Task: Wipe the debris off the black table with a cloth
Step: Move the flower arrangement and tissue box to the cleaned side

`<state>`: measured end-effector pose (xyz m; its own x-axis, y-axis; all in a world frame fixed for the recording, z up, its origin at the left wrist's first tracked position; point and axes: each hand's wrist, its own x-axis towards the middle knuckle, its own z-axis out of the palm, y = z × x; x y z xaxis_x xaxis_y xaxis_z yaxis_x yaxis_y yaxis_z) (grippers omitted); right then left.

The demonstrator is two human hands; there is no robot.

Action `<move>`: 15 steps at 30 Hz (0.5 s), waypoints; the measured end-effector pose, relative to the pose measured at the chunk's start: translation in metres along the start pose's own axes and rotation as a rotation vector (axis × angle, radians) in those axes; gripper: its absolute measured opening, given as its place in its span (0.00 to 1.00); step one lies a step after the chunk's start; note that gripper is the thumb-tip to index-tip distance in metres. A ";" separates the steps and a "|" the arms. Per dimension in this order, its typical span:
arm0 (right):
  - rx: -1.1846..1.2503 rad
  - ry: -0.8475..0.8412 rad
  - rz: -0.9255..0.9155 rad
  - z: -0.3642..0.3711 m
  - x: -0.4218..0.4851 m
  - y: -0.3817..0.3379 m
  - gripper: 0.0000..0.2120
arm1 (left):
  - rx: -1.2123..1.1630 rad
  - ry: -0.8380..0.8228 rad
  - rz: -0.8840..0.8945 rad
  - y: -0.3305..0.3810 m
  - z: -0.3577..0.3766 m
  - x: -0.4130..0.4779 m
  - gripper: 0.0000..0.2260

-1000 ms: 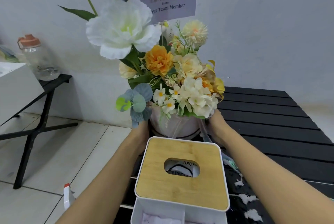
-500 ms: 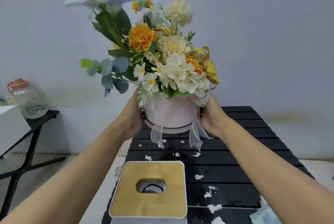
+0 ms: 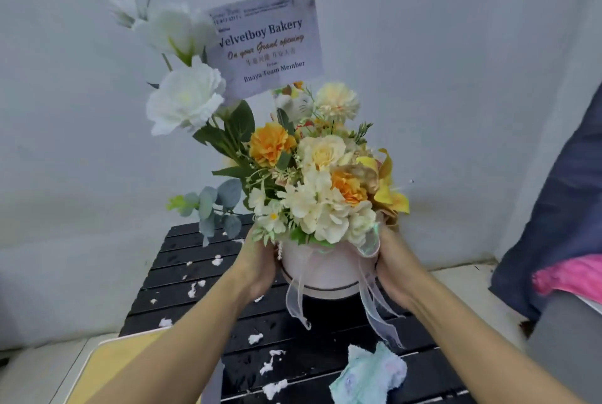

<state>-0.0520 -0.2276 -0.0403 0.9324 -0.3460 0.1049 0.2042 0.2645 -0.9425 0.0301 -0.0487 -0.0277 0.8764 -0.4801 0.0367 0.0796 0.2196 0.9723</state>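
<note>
My left hand (image 3: 257,270) and right hand (image 3: 394,273) clasp opposite sides of the pink flower box (image 3: 322,273) at the black table (image 3: 325,348). The crumpled pale-green cloth (image 3: 368,374) lies nearer me than the box, and white debris (image 3: 192,288) lies scattered to the box's left.

A round pink box (image 3: 325,270) held white, cream and orange flowers (image 3: 322,156), with sheer ribbon (image 3: 294,299) trailing down. A "Velvetboy Bakery" card (image 3: 265,45) stood above. A bamboo lid (image 3: 110,368) lay lower left, and dark blue fabric (image 3: 560,208) hung on the right.
</note>
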 end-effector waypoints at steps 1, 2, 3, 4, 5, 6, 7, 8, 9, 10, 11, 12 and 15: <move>0.009 0.049 -0.005 -0.009 0.001 0.011 0.21 | 0.008 0.009 -0.028 -0.009 0.005 0.004 0.14; 0.022 0.092 -0.003 -0.015 0.001 0.021 0.19 | 0.009 0.003 -0.071 -0.018 0.008 0.007 0.15; 0.036 0.125 0.004 -0.021 0.001 0.032 0.18 | -0.001 0.008 -0.114 -0.023 0.012 0.008 0.16; 0.057 0.143 0.019 -0.025 0.000 0.042 0.17 | -0.052 0.006 -0.160 -0.032 0.014 0.008 0.16; 0.083 0.147 0.032 -0.028 -0.001 0.051 0.16 | -0.117 0.021 -0.224 -0.041 0.016 0.012 0.16; 0.108 0.148 0.040 -0.032 -0.002 0.060 0.17 | -0.140 0.045 -0.244 -0.049 0.015 0.017 0.15; 0.130 0.150 0.046 -0.038 -0.001 0.068 0.19 | -0.159 0.081 -0.245 -0.057 0.015 0.021 0.15; 0.153 0.161 0.044 -0.044 -0.001 0.073 0.22 | -0.194 0.090 -0.226 -0.060 0.016 0.021 0.15; 0.172 0.182 0.039 -0.049 0.000 0.075 0.24 | -0.204 0.096 -0.189 -0.061 0.018 0.020 0.14; 0.178 0.215 0.039 -0.054 0.002 0.076 0.24 | -0.217 0.101 -0.172 -0.065 0.019 0.019 0.12; 0.168 0.256 0.051 -0.058 0.003 0.074 0.25 | -0.220 0.112 -0.157 -0.069 0.020 0.015 0.13; 0.146 0.269 0.063 -0.061 0.005 0.072 0.27 | -0.208 0.136 -0.153 -0.075 0.021 0.012 0.14; 0.041 0.130 0.166 -0.060 0.010 0.065 0.19 | -0.222 0.146 -0.226 -0.091 0.024 0.005 0.16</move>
<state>-0.0470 -0.2684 -0.1201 0.9086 -0.4067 -0.0949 0.0653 0.3629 -0.9295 0.0161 -0.0912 -0.1101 0.8822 -0.4149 -0.2227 0.3668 0.3091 0.8774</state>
